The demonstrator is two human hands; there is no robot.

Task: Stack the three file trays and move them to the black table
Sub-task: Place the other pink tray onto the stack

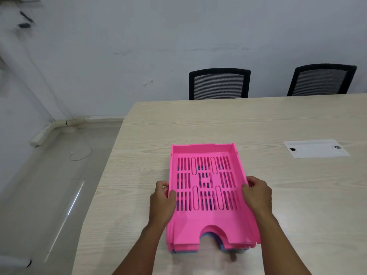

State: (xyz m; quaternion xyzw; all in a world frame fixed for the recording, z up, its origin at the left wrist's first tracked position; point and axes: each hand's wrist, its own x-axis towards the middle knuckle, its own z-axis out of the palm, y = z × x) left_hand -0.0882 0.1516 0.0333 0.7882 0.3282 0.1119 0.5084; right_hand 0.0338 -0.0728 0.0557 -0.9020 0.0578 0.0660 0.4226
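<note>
Both bare forearms reach up from six o'clock, left hand (pixel 162 197) and right hand (pixel 258 193) clamped on the side walls of the pink file tray (pixel 206 225) topping a blue-edged stack on the light wooden table (pixel 278 120), two black chairs (pixel 219 83) at one o'clock

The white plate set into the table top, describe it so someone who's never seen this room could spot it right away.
Start at the pale wooden table and look along its right side, in front of the right-hand black mesh chair. The white plate lies flush in the surface there, well clear of the pink tray held between both hands. It is the only flat white rectangle, with a small dark opening near each end.
</note>
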